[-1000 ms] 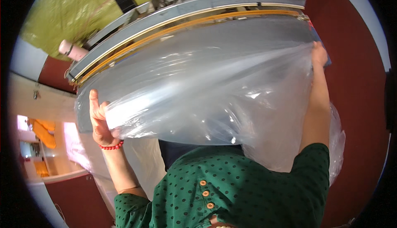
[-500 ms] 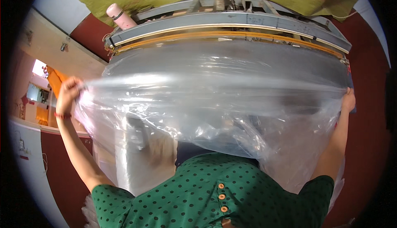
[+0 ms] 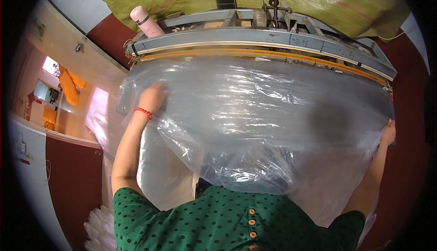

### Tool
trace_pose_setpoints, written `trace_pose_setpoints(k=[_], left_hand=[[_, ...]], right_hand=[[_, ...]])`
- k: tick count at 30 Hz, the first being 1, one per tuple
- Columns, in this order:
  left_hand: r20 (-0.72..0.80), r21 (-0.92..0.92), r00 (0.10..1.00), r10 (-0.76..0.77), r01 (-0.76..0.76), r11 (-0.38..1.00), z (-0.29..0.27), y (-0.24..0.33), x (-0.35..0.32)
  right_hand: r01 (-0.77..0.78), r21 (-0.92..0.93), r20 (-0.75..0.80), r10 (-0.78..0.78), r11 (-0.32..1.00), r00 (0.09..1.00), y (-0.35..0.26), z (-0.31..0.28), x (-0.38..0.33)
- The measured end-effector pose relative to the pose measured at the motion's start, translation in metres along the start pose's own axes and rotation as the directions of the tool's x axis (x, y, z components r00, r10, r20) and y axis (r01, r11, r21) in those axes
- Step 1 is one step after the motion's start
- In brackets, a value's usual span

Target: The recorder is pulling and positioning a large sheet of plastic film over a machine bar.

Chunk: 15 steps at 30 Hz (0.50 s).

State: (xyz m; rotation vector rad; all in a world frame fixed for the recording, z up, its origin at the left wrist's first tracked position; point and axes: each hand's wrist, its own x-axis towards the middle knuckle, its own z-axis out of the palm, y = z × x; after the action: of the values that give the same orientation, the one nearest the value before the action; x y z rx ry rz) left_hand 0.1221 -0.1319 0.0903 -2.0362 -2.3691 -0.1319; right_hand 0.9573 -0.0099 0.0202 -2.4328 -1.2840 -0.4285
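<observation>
Clear plastic film (image 3: pixel 255 92) lay spread in front of a long grey metal frame (image 3: pixel 227 36), just short of the orange strip (image 3: pixel 273 54) along the frame's near side, and its loose near part drooped in crumpled folds against the person's green dotted shirt (image 3: pixel 195 219). The right hand (image 3: pixel 388 133) was at the film's right edge, its fingers seemingly clamped on a gathered bit of it. The left hand (image 3: pixel 154 97) rested on or just over the film near its left end; motion blur covered its fingers, so I could not tell whether they were apart or together, or gripped anything.

Judging by the glossy creases, the film was light, limp and rather slippery, likely to cling to itself and wrinkle, and thin enough to stretch or tear under a hard pull at one point. The best hold seemed to be at its two side edges, with a small fold bunched between thumb and fingers. A pink flask (image 3: pixel 146 22) leaned at the frame's left end.
</observation>
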Motion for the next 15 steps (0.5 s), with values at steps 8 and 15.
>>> trace_pose_setpoints(k=[8,15], left_hand=[[-0.397,-0.087,0.812,0.428,-0.498,0.863,0.044,0.06,0.039],[-0.49,-0.361,0.871,0.034,-0.237,0.902,0.059,0.067,0.064]], right_hand=[[-0.056,0.221,-0.047,0.068,0.974,0.997,0.057,0.033,0.029],[-0.221,0.964,0.215,0.056,0.148,0.975,0.114,-0.022,0.04]])
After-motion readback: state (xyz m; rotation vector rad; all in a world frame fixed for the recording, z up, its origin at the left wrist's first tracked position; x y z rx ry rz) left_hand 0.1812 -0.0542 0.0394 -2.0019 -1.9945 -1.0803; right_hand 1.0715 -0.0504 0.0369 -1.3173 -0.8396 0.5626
